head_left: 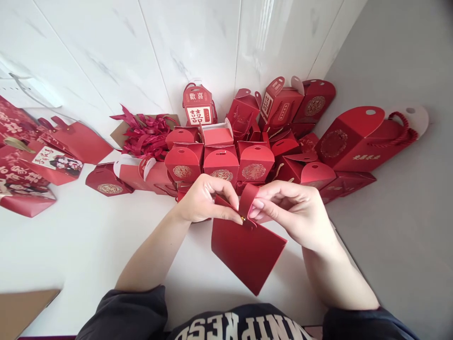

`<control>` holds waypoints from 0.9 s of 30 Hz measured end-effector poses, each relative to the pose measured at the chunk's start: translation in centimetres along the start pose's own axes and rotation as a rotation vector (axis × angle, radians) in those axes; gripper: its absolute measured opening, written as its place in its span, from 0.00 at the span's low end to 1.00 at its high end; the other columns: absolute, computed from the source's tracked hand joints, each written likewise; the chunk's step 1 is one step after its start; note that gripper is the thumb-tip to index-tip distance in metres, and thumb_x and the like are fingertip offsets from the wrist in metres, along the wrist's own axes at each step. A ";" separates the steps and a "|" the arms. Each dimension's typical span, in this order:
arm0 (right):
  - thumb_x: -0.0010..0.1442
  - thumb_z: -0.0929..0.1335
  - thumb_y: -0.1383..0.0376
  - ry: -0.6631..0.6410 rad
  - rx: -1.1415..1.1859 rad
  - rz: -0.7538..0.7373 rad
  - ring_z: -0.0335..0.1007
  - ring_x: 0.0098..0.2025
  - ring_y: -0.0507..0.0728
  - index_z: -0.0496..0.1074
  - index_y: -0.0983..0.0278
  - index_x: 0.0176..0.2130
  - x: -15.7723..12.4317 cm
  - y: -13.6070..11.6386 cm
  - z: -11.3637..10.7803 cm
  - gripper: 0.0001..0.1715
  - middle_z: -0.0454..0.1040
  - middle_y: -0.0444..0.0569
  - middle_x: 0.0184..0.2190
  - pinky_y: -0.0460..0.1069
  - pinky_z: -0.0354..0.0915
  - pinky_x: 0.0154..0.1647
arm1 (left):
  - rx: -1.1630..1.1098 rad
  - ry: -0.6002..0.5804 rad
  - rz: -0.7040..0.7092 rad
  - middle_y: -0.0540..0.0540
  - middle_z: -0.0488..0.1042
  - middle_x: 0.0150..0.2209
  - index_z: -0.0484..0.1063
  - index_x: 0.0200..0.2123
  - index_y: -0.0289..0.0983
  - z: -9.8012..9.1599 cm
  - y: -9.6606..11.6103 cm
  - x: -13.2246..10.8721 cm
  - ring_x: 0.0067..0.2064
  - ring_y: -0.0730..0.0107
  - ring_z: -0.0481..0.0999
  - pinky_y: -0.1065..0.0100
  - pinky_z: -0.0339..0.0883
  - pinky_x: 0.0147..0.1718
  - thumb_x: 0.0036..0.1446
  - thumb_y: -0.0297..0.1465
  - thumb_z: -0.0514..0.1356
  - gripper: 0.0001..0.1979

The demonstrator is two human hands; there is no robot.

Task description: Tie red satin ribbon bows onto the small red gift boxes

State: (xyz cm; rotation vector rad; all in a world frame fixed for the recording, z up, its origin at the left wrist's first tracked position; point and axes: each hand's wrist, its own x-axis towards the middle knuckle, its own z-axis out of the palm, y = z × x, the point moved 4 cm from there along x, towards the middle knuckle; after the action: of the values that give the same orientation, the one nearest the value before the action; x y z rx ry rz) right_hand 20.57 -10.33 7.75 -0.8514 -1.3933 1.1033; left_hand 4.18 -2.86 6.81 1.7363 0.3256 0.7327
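A plain dark-red gift bag (247,250) is held up in front of me, tilted, with one corner pointing down. My left hand (208,200) pinches its top edge near a small gold-coloured fastener (243,218). With thumb and fingers, my right hand (293,208) grips the looped red strap handle (247,200) that rises from the bag's top. The two hands almost meet at this strap. What the strap's far end does behind the fingers is hidden.
Red gift boxes (220,163) stand packed along the wall behind my hands. A larger red box (354,141) is at right. Crimson ribbons (145,134) fill an open carton. More red bags (81,141) stand left; a brown cardboard piece (26,307) lies lower left.
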 end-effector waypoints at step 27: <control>0.66 0.67 0.61 -0.082 -0.428 0.074 0.70 0.36 0.52 0.75 0.62 0.37 0.8 0.6 -0.8 0.08 0.76 0.44 0.34 0.47 0.65 0.39 | 0.590 0.085 -0.013 0.50 0.80 0.33 0.81 0.36 0.39 -0.2 1.2 -0.2 0.33 0.73 0.76 0.73 0.68 0.35 0.55 0.35 0.67 0.07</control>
State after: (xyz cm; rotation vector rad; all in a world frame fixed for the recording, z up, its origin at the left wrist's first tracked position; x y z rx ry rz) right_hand 21.24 -9.25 7.45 -1.1806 -1.7106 0.9149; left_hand 3.68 -3.21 7.95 2.2538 0.6607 0.7477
